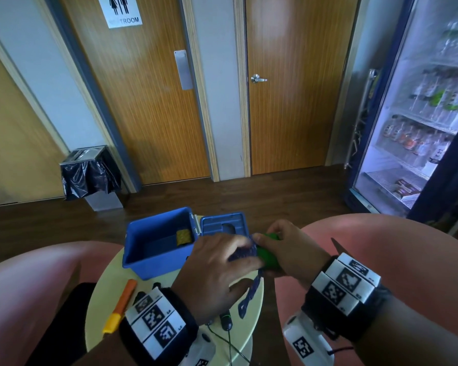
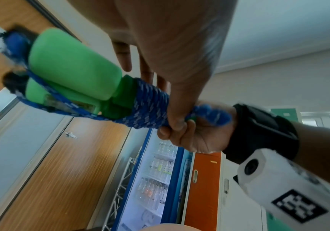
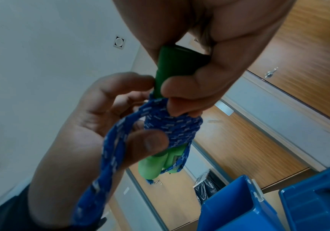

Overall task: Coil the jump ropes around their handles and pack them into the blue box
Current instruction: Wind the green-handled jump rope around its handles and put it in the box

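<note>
A pair of green jump-rope handles (image 1: 269, 256) (image 2: 71, 67) lies side by side above the table, with blue patterned rope (image 2: 150, 106) (image 3: 172, 126) coiled tightly around the middle. My right hand (image 1: 273, 249) (image 3: 180, 87) grips the handles at one end. My left hand (image 1: 238, 262) (image 2: 160, 78) holds the rope, thumb pressed on the coil, and a loose loop runs across its palm. The free rope end (image 1: 250, 293) hangs down. Just left of my hands stands the open blue box (image 1: 132, 249) (image 3: 229, 211), with a yellow item (image 1: 183, 237) inside.
The box lid (image 1: 222, 223) lies flipped open to the right. On the small round pale-yellow table (image 1: 101, 294) lie an orange and yellow handle (image 1: 121, 302) and a black and green handle (image 1: 225, 319) with thin cord. Pink seats (image 1: 381, 247) flank the table.
</note>
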Motion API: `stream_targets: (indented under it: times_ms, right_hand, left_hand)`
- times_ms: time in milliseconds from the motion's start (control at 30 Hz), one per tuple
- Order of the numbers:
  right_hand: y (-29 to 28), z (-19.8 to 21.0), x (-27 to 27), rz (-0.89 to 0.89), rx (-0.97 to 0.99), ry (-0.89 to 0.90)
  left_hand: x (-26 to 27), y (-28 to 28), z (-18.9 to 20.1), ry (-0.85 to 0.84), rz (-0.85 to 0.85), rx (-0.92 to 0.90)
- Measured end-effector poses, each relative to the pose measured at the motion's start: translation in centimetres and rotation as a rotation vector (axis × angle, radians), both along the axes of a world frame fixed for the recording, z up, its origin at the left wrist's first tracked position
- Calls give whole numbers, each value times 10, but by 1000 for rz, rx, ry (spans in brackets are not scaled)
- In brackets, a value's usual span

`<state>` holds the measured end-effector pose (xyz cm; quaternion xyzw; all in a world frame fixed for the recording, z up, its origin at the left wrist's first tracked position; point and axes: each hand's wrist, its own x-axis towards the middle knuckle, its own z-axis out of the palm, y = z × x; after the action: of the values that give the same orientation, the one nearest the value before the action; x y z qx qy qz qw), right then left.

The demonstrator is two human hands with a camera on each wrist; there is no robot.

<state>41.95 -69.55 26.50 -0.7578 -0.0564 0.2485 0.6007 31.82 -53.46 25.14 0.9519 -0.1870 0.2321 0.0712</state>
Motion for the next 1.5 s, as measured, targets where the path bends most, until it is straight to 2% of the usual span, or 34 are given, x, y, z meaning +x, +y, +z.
stream_targets:
  times_ms: [133,333,500,633,933,1133,1233,1400,1500]
  right_hand:
    - [5,-1,-4,4,24,30]
    - [6,-3,-2,-2,80,79]
    - [7,-5,-3,-41,61,69]
    - [6,-2,-3,-53,15,-3]
    - [0,5,-1,88,-145,-202]
    - [-2,5,0,157,-194,-227]
    - [-4,6,-1,187,-210,-220]
    - [-8,8,3,268,-260,-293]
    - [-9,8,6,317,-238,-287]
  left_hand:
    - [4,-3,-3,-105,-74,-22]
    - [7,-1,-6,-108,-81,-215]
    - [8,-1,-7,-100,-46,-144]
    - [6,-11,-6,-88,-42,-193]
    - [10,-16,0,-22,-73,-389]
    - [13,-19,1,-11,-81,-371]
    - [17,-16,0,41,-73,-391]
    - [18,-12,0,229,88,-697]
    - [22,-10,1,325,121,-776]
